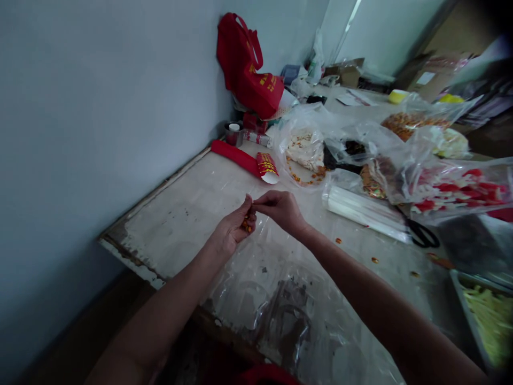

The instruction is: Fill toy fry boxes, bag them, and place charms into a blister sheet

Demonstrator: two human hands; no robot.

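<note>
My left hand (234, 227) is closed above the table, with several small orange pieces (247, 224) showing between its curled fingers. Meeting it at the thumb tip is my right hand (284, 211), its thumb and fingers pinched together. Whatever lies in that pinch is too small to make out. Beyond the hands lies a flattened red carton (267, 167) with yellow print, beside a long red roll (234, 156). A few loose orange-brown pieces (374, 260) are scattered on the table to the right of my right forearm.
Clear plastic bags, one with white and orange pieces (306, 152), crowd the back. A bundle of white sticks (366, 211) lies near black-handled scissors (422, 233). A tray (467, 315) of pale strips stands right. A red bag (256, 88) leans against the wall (120, 96).
</note>
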